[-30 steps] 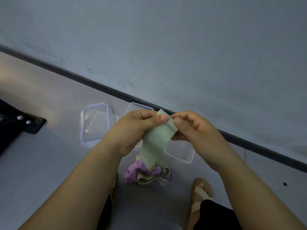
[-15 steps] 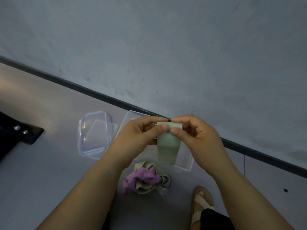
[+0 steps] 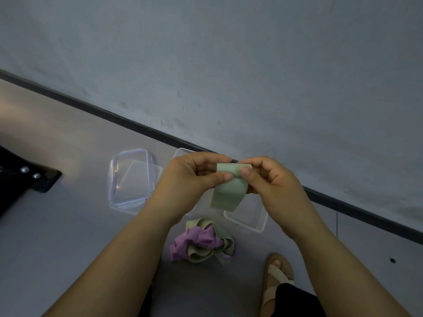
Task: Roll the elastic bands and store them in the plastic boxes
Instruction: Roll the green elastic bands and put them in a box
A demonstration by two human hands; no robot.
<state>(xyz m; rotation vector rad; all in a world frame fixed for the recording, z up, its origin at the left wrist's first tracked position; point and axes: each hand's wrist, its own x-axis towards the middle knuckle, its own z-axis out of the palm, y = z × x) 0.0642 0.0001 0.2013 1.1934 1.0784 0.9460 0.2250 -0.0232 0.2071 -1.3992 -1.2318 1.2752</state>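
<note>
The left hand (image 3: 192, 181) and right hand (image 3: 272, 186) meet in front of the chest, and both pinch the top of a pale green band (image 3: 229, 193). Each thumb presses on the near face with the curled fingers behind. The band's top edge is folded over toward the person between the two thumbs, and the rest hangs down as a flat, short strip in the air, touching nothing below. Under the hands, on the grey floor (image 3: 68, 225), lies a pile (image 3: 201, 243) of loose bands, purple and pale green tangled together. Beyond the pile stand clear plastic boxes. The left box (image 3: 112, 179) is well to the left of the hands, with what looks like a lid laid askew on or under it. The right box (image 3: 256, 227) is partly hidden behind the hanging band and the right wrist. A clear corner (image 3: 180, 152) shows just above the left hand, but I cannot tell whether it belongs to the right box or to another. A foot in a tan sandal (image 3: 277, 273) rests on the floor near the pile. At the far left lies a black object (image 3: 34, 179) with two metal studs. A dark skirting (image 3: 114, 113) runs along the foot of the grey wall (image 3: 229, 65).
</note>
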